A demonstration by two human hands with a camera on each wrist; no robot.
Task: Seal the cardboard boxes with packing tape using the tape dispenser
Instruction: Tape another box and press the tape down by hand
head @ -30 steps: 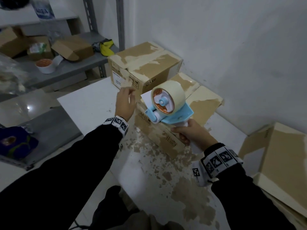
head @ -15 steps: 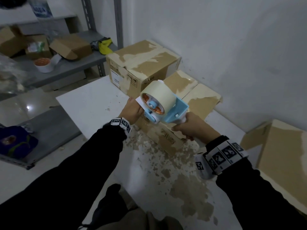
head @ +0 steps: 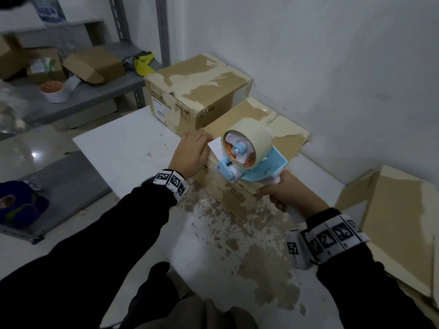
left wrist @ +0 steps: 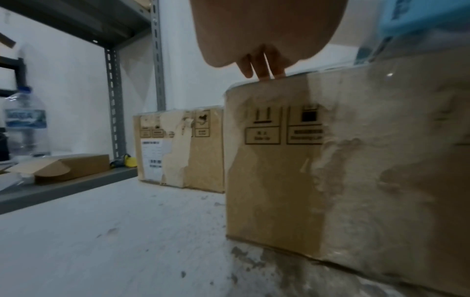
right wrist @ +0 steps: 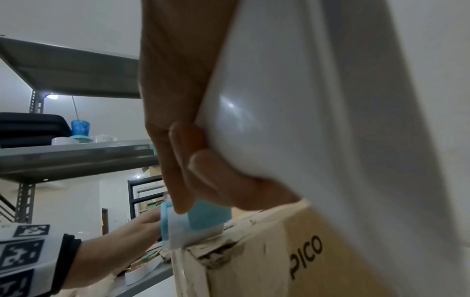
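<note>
The cardboard box (head: pixel 228 193), printed "PICO", stands on the white stained desk (head: pixel 123 148). On its top the right hand (head: pixel 285 195) grips the tape dispenser (head: pixel 251 160); beside it the left hand (head: pixel 190 153) presses flat.

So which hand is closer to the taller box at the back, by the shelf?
Left. The left hand rests just in front of the taller box; the right hand is farther back, gripping the tape dispenser.

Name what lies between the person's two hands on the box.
In the head view, the tape dispenser with its tape roll sits between the left hand and right hand, atop the box.
</note>
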